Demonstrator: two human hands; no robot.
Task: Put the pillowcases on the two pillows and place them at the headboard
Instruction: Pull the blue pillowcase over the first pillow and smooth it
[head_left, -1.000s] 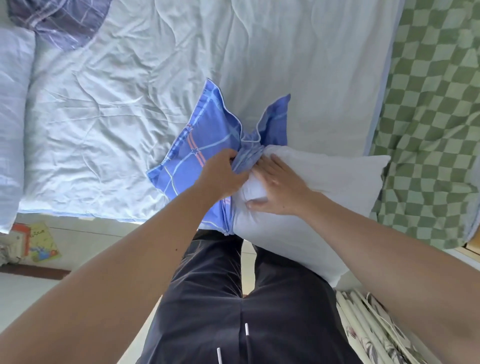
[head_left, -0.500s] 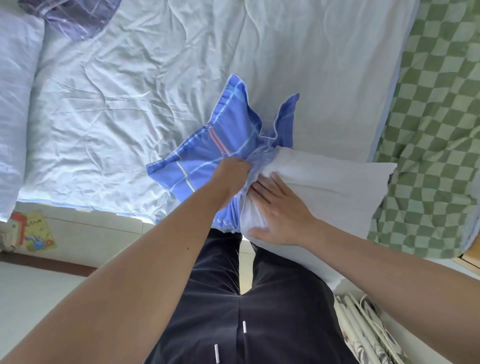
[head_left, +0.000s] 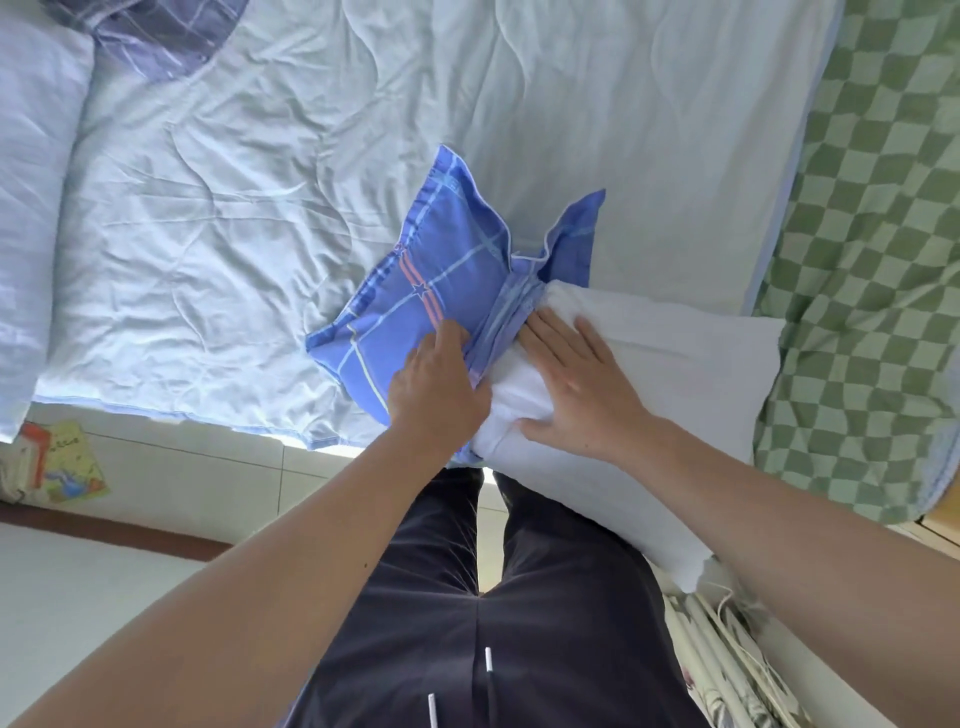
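A blue plaid pillowcase (head_left: 441, 280) lies on the bed's near edge with one end of a white pillow (head_left: 675, 374) pushed into its mouth. My left hand (head_left: 436, 384) grips the bunched rim of the pillowcase where it meets the pillow. My right hand (head_left: 576, 384) lies flat on the white pillow just right of that rim, fingers straight and spread. Most of the pillow sticks out to the right, over the bed's edge. A second pillow in a dark plaid case (head_left: 156, 31) lies at the far left.
A pale blue quilt (head_left: 260, 208) covers the bed. A white pillow or bolster (head_left: 31, 182) runs along the left side. A green checked sheet (head_left: 872, 260) lies at the right. Books (head_left: 67, 467) sit on the floor at the left; patterned cloth (head_left: 737, 670) lies by my right leg.
The pillowcase has spread flatter and more of it covers the pillow's end. My left hand has slid toward me along the rim; my right hand has flattened on the pillow.
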